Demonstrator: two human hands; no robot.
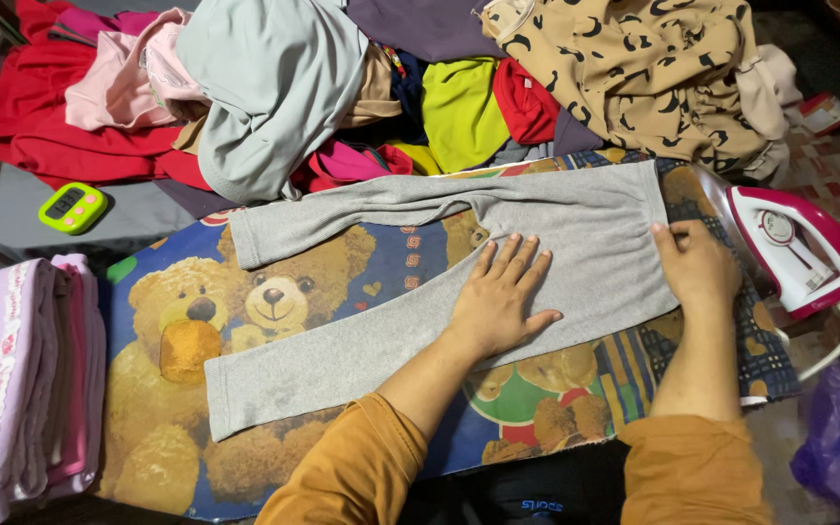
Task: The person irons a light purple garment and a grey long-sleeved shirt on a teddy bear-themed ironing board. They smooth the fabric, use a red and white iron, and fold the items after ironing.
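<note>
Left hand (498, 301) lies flat, fingers spread, nothing clenched in its grip, pressing the middle of the grey leggings (459, 282). Right hand (697, 267) rests open on the waistband edge, pinning it. The leggings lie spread, legs apart, across the teddy-bear mat (196, 389). It looks like the smoothing step; a careful, even sweep seems called for. A pink iron (799, 248) stands just beside the right hand, a clothes heap (274, 87) lies behind, folded laundry (26, 379) at left.

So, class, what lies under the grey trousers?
Under the grey trousers lies a teddy-bear printed cloth, visible around and between the legs. The left hand and right hand press on top. The print beneath the fabric is hidden.
</note>
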